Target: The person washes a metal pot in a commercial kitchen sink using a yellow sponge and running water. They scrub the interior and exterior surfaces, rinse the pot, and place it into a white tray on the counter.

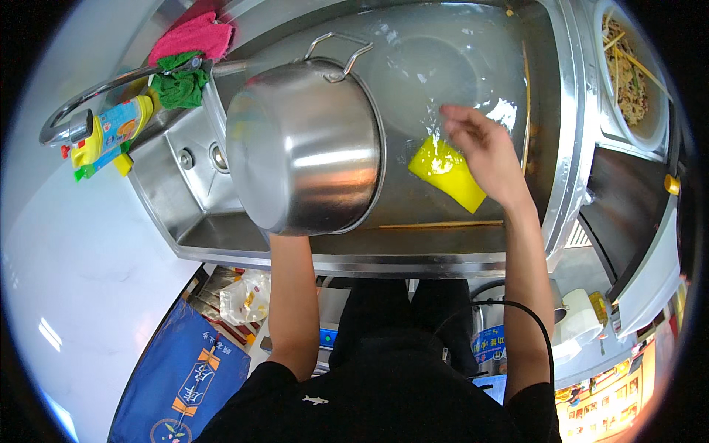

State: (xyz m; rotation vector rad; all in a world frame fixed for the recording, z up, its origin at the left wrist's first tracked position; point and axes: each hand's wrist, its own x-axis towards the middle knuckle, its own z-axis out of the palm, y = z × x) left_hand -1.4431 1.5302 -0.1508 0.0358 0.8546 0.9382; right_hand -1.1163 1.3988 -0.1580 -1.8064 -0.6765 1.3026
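A large stainless-steel pot is tipped on its side over the sink, its base to the left and its rim to the right. One wire loop handle shows at its far side. My left forearm reaches to the pot's near side and holds it there; the pot hides the fingers. My right hand hovers over cloudy water, slightly blurred, its fingers loosely apart and holding nothing. Just left of and below that hand, a bright yellow cleaning cloth lies partly in the water.
A faint round shape shows underwater. Thin sticks lie along the basin's edges. Left are a small sink basin, a curved faucet, a yellow detergent bottle, and green and pink cloths. A food-waste bin stands right.
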